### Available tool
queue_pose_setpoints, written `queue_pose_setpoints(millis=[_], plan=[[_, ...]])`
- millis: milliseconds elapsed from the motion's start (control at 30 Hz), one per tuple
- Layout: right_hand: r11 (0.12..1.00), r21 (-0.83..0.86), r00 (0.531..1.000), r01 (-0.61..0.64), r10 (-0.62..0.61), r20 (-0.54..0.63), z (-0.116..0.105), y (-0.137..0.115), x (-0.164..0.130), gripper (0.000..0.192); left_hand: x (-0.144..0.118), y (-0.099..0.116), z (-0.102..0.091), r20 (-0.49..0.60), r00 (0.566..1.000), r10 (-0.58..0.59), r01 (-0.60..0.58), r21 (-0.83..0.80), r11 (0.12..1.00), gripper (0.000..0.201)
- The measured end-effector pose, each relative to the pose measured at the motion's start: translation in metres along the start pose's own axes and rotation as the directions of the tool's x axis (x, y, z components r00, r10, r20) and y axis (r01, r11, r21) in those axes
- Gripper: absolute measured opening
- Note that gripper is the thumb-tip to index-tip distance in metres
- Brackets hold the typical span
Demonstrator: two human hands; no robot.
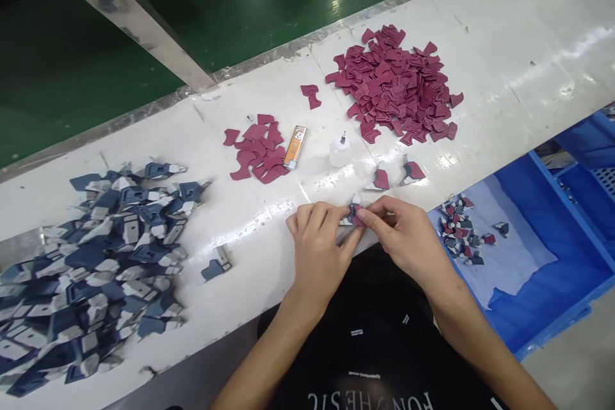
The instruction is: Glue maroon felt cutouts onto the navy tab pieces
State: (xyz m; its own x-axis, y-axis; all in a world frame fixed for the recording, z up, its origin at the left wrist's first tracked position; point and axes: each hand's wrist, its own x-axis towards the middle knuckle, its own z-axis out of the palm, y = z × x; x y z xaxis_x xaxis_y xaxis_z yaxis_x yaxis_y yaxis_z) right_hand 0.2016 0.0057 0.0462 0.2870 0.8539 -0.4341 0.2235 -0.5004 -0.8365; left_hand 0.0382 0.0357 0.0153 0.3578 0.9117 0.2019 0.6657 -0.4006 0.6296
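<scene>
At the table's near edge, both hands meet on one small navy and light-grey plastic part (pixel 352 210). My left hand (pixel 317 243) grips it between thumb and fingers. With thumb and forefinger, my right hand (pixel 408 237) pinches a maroon, curved-edge flat piece (pixel 358 219) against its face; fingers partly cover both. Just beyond stand two similar parts, a left one (pixel 381 178) and a right one (pixel 413 171), each with a maroon face. Behind the hands is a small translucent bottle (pixel 340 152) with a thin metal tip. An orange lighter-like item (pixel 295 147) lies beside it.
Many navy-grey parts (pixel 110 256) are heaped on the left, with a single part (pixel 216 264) apart from them. Maroon pieces form a small pile (pixel 259 150) and a large pile (pixel 398 86). Right and below, a blue bin (pixel 571 230) holds parts with maroon faces (pixel 461 227).
</scene>
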Motion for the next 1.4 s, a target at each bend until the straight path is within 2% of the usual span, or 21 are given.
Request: queue_pose_setpoints(millis=[400,467,633,767,867,1033,1233,1400], plan=[[0.985,-0.170,0.998,0.042,-0.051,-0.047,0.006,-0.003,0.001,0.036,0.001,0.000,0.000,0.019,1.000,0.006,-0.006,0.013,1.000,0.017],[0.985,-0.170,0.998,0.026,-0.035,-0.049,0.006,-0.004,0.001,0.037,0.000,0.001,-0.001,-0.009,1.000,0.020,-0.020,0.025,0.999,0.020],[0.991,-0.130,0.999,0.033,-0.036,-0.020,0.006,-0.006,0.001,0.036,-0.004,0.004,-0.007,-0.136,0.966,0.218,-0.198,0.145,0.969,0.019],[0.990,-0.137,0.999,0.014,-0.009,0.037,0.001,-0.012,0.005,0.036,-0.005,0.004,-0.009,-0.151,0.953,0.263,-0.233,0.191,0.954,0.017],[0.985,-0.174,0.996,-0.009,0.024,0.087,-0.003,-0.017,0.011,0.045,-0.001,0.005,-0.012,-0.129,0.954,0.270,-0.242,0.199,0.950,0.014],[0.952,-0.305,0.994,-0.014,0.047,0.099,-0.002,-0.021,0.023,0.051,0.003,0.003,-0.016,-0.062,0.964,0.258,-0.246,0.152,0.957,0.014],[0.864,-0.489,0.988,0.124,-0.059,0.145,0.001,-0.022,0.030,0.049,0.003,-0.001,-0.013,-0.044,0.960,0.278,-0.272,0.104,0.957,0.016],[0.909,-0.399,0.990,0.117,-0.075,0.120,-0.002,-0.019,0.021,0.046,0.004,-0.003,-0.012,-0.055,0.955,0.293,-0.286,0.102,0.953,0.015]])
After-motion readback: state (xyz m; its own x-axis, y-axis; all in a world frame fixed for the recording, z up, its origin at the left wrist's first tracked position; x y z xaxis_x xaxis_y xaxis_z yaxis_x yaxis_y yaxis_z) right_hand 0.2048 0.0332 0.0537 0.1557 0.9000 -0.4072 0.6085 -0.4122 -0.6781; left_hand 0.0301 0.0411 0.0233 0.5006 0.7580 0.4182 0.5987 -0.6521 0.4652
